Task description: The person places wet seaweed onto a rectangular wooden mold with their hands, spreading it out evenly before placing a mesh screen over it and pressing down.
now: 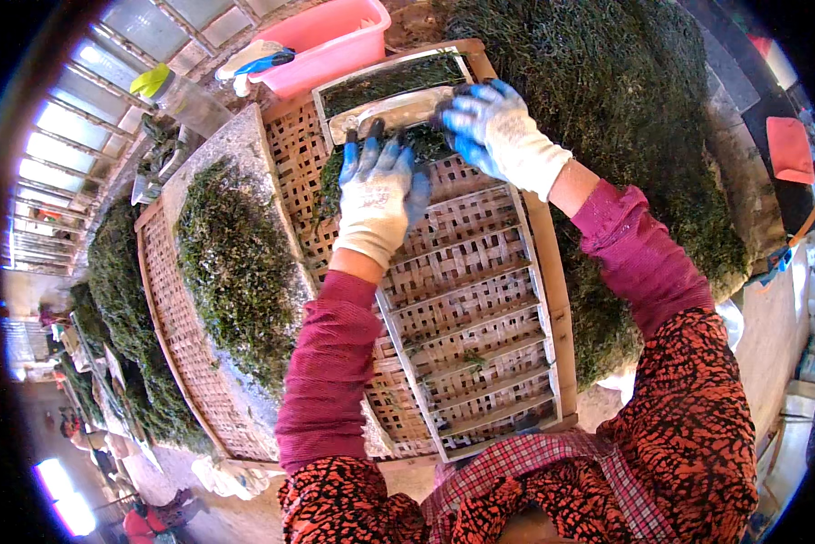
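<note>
A white slatted frame [415, 374] with several compartments lies on a woven bamboo tray [562, 326]. My left hand [377, 194], in a white glove with blue-coated fingers, is spread palm down over dark green plant matter [331, 178] in an upper compartment. Its fingertips meet the lower edge of a pale, elongated board [394, 110] lying across the frame. My right hand [499, 132], gloved the same way, rests its fingertips at the board's right end; whether it grips the board cannot be told. The topmost compartment holds a flat green layer. The lower compartments show bare weave with a few scraps.
A large green heap [625, 122] lies right of the tray. Left is another heap [234, 272] on a pale board. Behind stand a pink basin [343, 41] with gloves [261, 62] on its rim and a lidded plastic container [190, 102]. A person in red [142, 525] is at lower left.
</note>
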